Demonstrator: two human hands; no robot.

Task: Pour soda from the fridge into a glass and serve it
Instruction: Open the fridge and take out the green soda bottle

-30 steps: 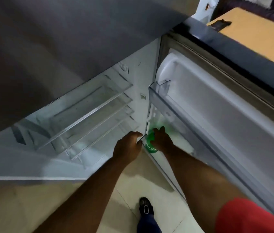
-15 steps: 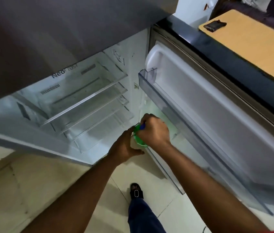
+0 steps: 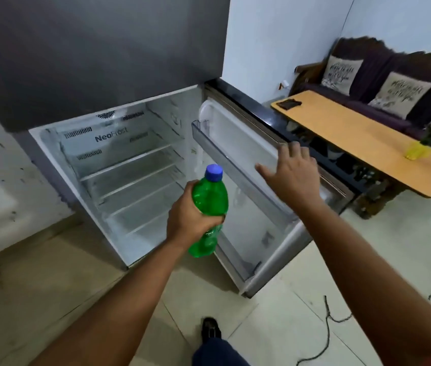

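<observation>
Fridge [image 3: 119,159] compartment stands open at 10 o'clock of frame centre, its glass shelves bare; the lettering "NeoFrost" shows on the back wall. Fridge door [image 3: 259,196] is swung out toward 3 o'clock, with a clear door bin [image 3: 204,128] at its upper inner corner.

Left hand [image 3: 190,220]: grip closed around the middle of the green soda bottle [image 3: 210,199]. The bottle is held roughly upright in front of the open compartment, clear of shelves and door, its blue cap [image 3: 214,172] screwed on and pointing to 12 o'clock. Green liquid fills most of the body.

Right hand [image 3: 293,175]: grip open, fingers spread, palm toward the inner face of the door near its outer edge. Contact with the door cannot be confirmed.

Wooden bench [image 3: 362,138] lies at 2 o'clock beyond the door, carrying a dark flat item [image 3: 288,103] at its far end and a yellow vessel [image 3: 416,152] near its right end. Dark sofa [image 3: 383,83] with two printed cushions [image 3: 341,71] sits behind the bench. Black cable [image 3: 328,320] trails over the tiled floor [image 3: 301,299] at 5 o'clock. A dark shoe [image 3: 210,330] shows at 6 o'clock.
</observation>
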